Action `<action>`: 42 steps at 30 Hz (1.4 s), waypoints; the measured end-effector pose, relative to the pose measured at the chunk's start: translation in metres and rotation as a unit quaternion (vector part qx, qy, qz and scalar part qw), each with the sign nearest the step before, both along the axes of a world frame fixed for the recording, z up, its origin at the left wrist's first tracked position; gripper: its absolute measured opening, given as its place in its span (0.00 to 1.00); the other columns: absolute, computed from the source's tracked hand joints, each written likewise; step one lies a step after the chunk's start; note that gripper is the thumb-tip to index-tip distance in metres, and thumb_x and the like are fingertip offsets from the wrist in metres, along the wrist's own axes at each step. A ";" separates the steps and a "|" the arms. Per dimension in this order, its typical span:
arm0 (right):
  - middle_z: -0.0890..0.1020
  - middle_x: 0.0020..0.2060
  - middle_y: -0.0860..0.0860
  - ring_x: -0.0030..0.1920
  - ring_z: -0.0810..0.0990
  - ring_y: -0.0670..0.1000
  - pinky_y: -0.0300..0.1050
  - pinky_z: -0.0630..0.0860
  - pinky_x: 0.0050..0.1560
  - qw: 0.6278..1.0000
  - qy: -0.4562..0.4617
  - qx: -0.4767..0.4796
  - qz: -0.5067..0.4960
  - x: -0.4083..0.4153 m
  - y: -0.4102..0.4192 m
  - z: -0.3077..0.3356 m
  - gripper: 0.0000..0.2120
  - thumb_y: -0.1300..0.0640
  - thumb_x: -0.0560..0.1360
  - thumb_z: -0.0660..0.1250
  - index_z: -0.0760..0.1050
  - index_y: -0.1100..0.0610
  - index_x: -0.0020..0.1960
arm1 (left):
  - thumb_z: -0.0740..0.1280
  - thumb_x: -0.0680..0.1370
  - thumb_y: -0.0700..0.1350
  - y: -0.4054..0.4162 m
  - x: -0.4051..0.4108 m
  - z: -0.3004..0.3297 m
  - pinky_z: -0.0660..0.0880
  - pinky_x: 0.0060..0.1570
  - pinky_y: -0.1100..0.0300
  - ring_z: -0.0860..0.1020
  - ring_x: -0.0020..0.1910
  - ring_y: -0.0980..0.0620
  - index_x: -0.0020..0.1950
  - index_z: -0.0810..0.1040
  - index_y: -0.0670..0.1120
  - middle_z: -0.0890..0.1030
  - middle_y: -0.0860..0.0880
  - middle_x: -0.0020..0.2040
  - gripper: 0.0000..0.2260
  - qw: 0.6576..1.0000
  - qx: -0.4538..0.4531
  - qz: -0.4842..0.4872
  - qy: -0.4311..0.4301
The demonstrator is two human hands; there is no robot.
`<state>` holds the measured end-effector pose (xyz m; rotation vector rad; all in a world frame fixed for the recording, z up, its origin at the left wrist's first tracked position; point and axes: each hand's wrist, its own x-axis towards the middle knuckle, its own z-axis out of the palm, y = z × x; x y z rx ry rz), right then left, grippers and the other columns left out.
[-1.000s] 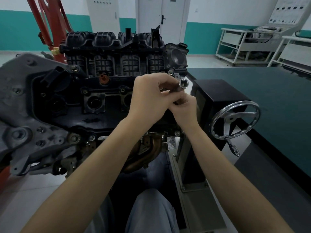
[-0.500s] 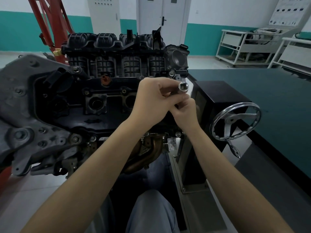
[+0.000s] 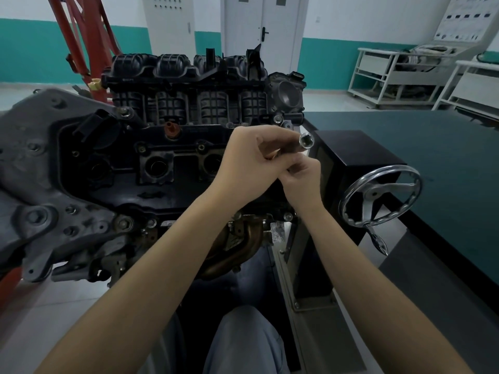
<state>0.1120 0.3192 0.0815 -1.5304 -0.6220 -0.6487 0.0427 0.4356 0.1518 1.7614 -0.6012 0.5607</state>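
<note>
Holding long chrome socket (image 3: pixel 305 139) mouth-up before engine (image 3: pixel 189 157): left hand (image 3: pixel 251 163) clamped round its shank, steadying it; right hand (image 3: pixel 303 176) curled at six o'clock beneath, grip indiscernible, presumably fitting a driver.

The socket (image 3: pixel 305 140) is bright chrome silver with a dark hollow mouth. At eleven o'clock from it the intake manifold (image 3: pixel 189 85) is matt black, its runners moulded in a grid of small squares. An orange-red plug (image 3: pixel 170 128) sits at nine o'clock, and farther out the engine cover (image 3: pixel 35 147) is dull grey. The exhaust manifold (image 3: pixel 243 244) at seven o'clock is rusty brown. The handwheel (image 3: pixel 374 190) at four o'clock is polished silver, and the box (image 3: pixel 351 152) at three o'clock is glossy black. Beyond it the table (image 3: pixel 445 157) is dark green. At ten o'clock the hoist (image 3: pixel 81 36) is red, and the wall (image 3: pixel 27 49) is white above a teal band.
</note>
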 end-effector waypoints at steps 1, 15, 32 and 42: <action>0.83 0.37 0.36 0.41 0.82 0.38 0.31 0.75 0.44 1.000 -0.003 0.006 -0.005 0.001 0.000 0.000 0.07 0.60 0.69 0.66 0.80 0.55 0.46 | 0.74 0.70 0.31 -0.001 0.000 0.000 0.79 0.54 0.58 0.83 0.48 0.52 0.52 0.83 0.41 0.84 0.45 0.46 0.13 1.000 0.013 0.017 -0.005; 0.82 0.35 0.33 0.38 0.81 0.36 0.28 0.73 0.41 1.000 -0.006 0.012 0.005 -0.003 0.002 0.003 0.07 0.57 0.68 0.67 0.79 0.49 0.44 | 0.76 0.68 0.32 -0.003 -0.002 0.003 0.80 0.52 0.60 0.83 0.46 0.56 0.48 0.84 0.42 0.84 0.49 0.43 0.11 0.999 0.013 0.033 -0.011; 0.84 0.46 0.47 0.49 0.83 0.47 0.41 0.78 0.53 0.999 -0.030 -0.031 0.033 0.004 -0.005 -0.002 0.10 0.59 0.73 0.68 0.78 0.57 0.54 | 0.74 0.70 0.33 0.000 -0.002 0.002 0.80 0.52 0.59 0.83 0.47 0.55 0.50 0.83 0.45 0.84 0.51 0.44 0.12 0.999 -0.004 0.035 -0.026; 0.84 0.42 0.39 0.45 0.83 0.41 0.36 0.77 0.48 0.998 -0.044 -0.031 0.013 0.003 -0.006 -0.002 0.08 0.61 0.71 0.70 0.80 0.54 0.50 | 0.77 0.68 0.37 -0.001 -0.005 0.003 0.80 0.49 0.61 0.82 0.43 0.58 0.45 0.84 0.45 0.83 0.53 0.40 0.08 0.996 0.022 0.087 -0.026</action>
